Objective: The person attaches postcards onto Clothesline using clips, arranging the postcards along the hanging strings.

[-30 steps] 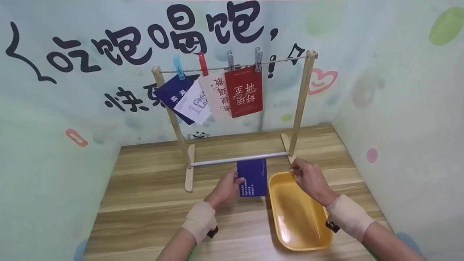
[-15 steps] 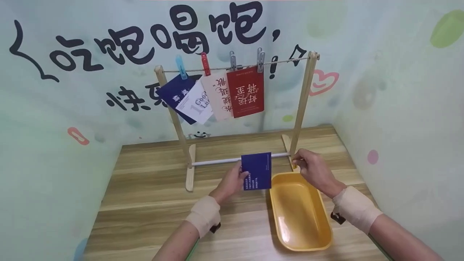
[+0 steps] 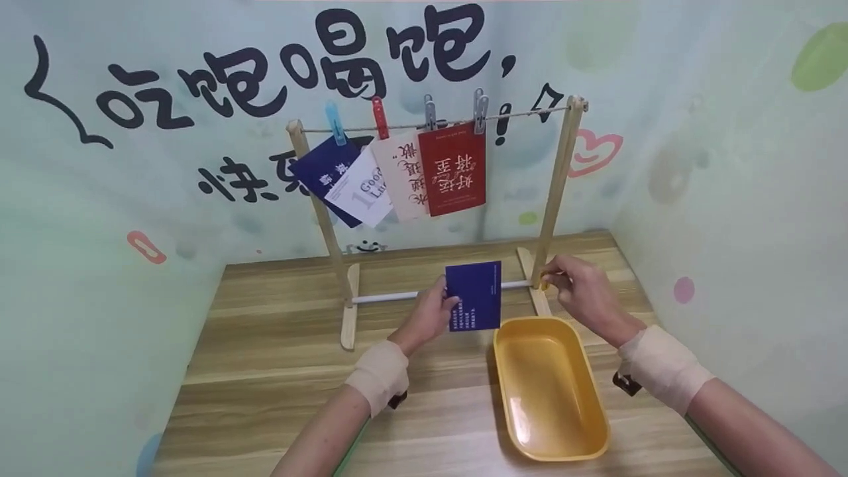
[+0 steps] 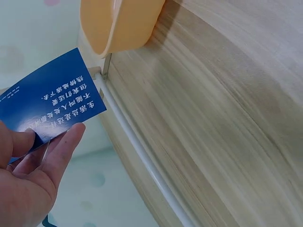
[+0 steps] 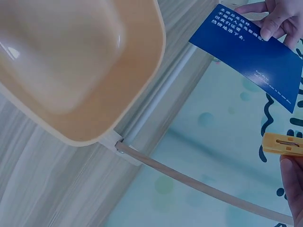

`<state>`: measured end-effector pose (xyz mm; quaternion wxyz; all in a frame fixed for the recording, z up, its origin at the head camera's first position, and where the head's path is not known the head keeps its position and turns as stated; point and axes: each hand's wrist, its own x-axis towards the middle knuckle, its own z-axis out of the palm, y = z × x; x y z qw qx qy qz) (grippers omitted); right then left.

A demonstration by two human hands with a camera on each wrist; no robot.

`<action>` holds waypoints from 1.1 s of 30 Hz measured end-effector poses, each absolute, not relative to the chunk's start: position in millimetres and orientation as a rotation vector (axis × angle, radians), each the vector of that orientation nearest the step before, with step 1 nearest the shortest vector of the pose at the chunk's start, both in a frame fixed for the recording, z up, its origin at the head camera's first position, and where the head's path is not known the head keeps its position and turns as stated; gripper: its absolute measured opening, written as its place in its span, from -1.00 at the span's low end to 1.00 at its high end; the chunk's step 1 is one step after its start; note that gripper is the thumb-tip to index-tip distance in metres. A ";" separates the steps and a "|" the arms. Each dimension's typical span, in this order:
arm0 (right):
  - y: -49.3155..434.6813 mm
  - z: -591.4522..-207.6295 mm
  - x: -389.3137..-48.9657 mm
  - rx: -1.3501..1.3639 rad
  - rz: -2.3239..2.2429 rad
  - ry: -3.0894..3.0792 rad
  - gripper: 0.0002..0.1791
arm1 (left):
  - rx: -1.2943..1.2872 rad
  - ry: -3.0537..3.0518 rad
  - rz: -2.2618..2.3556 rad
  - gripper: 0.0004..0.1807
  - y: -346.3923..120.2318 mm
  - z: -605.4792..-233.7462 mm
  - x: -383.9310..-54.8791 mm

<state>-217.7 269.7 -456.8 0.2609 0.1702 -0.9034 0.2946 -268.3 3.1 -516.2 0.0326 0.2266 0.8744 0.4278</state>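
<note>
A dark blue card with white print is pinched at its left edge by my left hand, thumb on the printed face. The left wrist view shows the same card with fingers behind it. My right hand holds a yellow clothespin, its body largely hidden in the head view. Behind both hands stands a wooden rack with a string across its top. On the string hang a blue card, a white card, a pale pink card and a red card.
A yellow plastic basin stands on the wood-grain table, in front of the rack's right foot. Blue, red and grey clothespins clip the hanging cards. A white rod joins the rack's feet. Printed walls surround the table.
Both hands have risen away from me toward the rack, the left with the blue card, the right with the clothespin from over the basin's far rim. The hanging cards have stayed put.
</note>
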 end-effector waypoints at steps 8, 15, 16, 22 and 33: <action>270.2 -440.3 -221.5 0.371 0.804 -2.450 -0.92 | 0.717 2.698 1.294 -0.71 5.7 -499.8 -275.8; 274.3 -417.8 -227.1 0.316 0.881 -2.506 -0.96 | 0.689 2.695 1.288 -0.67 6.3 -479.6 -284.1; 274.6 -414.8 -227.7 0.314 0.892 -2.508 -0.96 | 0.681 2.681 1.303 -0.65 6.7 -477.4 -284.7; 273.5 -401.8 -229.6 0.341 0.928 -2.486 -0.96 | 0.694 2.702 1.329 -0.66 11.4 -467.3 -286.3; 276.2 -380.1 -234.5 0.336 0.956 -2.521 -0.96 | 0.751 2.751 1.357 -0.76 22.0 -449.4 -295.3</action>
